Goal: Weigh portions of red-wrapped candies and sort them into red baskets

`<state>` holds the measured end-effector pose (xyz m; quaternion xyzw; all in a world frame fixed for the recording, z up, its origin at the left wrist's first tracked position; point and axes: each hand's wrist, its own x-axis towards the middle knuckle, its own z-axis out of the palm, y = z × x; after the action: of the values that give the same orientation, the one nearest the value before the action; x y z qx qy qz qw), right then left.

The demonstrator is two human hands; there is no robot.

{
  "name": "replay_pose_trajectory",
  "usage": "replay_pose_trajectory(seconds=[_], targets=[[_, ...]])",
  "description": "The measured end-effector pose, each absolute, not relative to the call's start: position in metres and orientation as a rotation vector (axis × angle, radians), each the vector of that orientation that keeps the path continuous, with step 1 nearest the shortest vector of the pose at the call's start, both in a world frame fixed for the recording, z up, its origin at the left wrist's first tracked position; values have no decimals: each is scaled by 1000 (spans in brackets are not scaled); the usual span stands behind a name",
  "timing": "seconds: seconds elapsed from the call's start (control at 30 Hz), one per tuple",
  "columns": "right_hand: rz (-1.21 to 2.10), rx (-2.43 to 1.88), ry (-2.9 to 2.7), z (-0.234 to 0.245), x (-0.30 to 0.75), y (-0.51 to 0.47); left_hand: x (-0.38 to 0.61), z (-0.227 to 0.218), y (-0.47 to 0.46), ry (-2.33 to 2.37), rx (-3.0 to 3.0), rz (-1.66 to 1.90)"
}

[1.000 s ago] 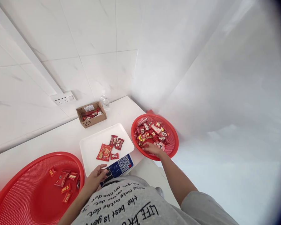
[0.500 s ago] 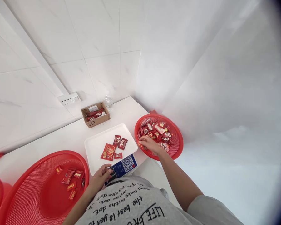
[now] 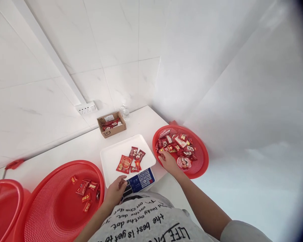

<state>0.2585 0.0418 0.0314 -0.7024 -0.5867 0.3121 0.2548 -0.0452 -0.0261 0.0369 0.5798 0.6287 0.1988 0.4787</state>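
loosely curled, right fingers (image 3: 164,156) overhang round mesh basket (image 3: 201,160).

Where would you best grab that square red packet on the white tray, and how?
I'd probably pinch the square red packet by its left edge, coming from the left: it lies flat on the white tray, bare on that side, while smaller wrapped sweets crowd its right.

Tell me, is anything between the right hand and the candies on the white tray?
Yes: first the right basket's red rim, then the white tray's edge, lie between the right hand and those candies. Nothing else visible does.
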Motion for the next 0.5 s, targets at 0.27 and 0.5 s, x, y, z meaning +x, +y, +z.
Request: replay_pose_trajectory(seconds=[0.27,0.5], targets=[[812,-2121,-1856,12,256,11,-15,37,10,1474,2320,387],[814,-2242,-1868,19,251,13,27,17,42,1672,2337,97]])
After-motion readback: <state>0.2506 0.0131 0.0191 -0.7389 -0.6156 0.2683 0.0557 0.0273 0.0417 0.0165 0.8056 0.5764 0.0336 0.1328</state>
